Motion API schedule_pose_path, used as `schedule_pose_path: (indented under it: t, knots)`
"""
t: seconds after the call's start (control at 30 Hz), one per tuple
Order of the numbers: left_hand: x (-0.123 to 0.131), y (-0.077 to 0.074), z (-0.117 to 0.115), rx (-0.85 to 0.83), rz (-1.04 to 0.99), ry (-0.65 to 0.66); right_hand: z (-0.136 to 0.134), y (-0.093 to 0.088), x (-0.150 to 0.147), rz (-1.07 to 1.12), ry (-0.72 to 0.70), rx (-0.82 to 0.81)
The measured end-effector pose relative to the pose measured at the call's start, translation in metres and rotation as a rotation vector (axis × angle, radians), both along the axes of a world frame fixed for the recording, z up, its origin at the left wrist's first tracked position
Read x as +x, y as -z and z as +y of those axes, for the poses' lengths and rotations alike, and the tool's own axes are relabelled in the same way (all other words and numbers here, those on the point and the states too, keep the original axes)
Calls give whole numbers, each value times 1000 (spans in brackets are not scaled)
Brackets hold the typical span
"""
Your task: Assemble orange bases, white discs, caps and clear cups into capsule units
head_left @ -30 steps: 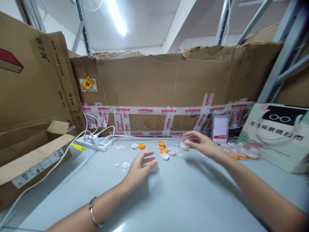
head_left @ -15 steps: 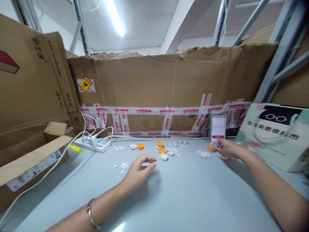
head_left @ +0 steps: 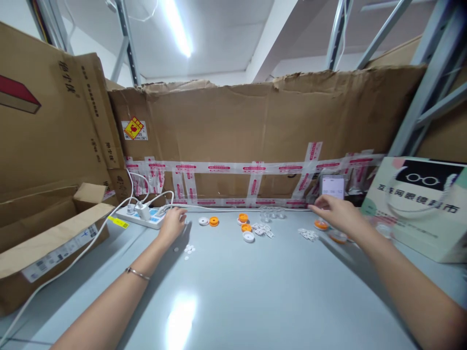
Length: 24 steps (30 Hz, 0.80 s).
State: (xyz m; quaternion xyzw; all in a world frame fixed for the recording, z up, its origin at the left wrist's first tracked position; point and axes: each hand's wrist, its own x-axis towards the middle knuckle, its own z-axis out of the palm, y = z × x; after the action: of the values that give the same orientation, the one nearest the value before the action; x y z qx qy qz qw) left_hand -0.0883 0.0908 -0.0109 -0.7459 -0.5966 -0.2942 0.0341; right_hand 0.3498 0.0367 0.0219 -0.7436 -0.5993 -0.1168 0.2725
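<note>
Tiny white round discs (head_left: 188, 250) are lying beside the left hand (head_left: 172, 223), which is now reaching farther out, its grip hidden. Right hand (head_left: 337, 214) is spreading wide over orange round caps (head_left: 321, 225).

small white discs (head_left: 188, 249) scattered, orange cap (head_left: 321, 225) lying flat

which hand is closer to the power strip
Left. The left hand is just beside the end of the power strip, almost touching it. The right hand is far off across the table, by the orange caps.
</note>
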Motion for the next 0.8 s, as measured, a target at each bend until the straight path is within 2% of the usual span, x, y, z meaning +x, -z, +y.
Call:
schedule_pose_path:
  t: [0.2, 0.33, 0.4, 0.47, 0.63, 0.7, 0.8]
  knots:
    - [2, 18, 7, -75, 51, -23, -10, -6, -30, 73, -173, 10]
    - [10, 8, 1, -73, 17, 19, -15, -8, -43, 156, -265, 59]
    - [22, 0, -10, -59, -3, 98, -17, -8, -51, 184, -316, 45]
    - [41, -4, -27, -78, -9, 241, -19, -5, -61, 192, -395, 6]
    - [85, -2, -74, -224, 48, 636, -21, 11, -90, 222, -601, -114]
    - [93, -1, -84, -263, 77, 689, -21, 19, -100, 240, -664, -139]
    - [95, -1, -88, -294, 89, 704, -21, 30, -112, 253, -727, -157]
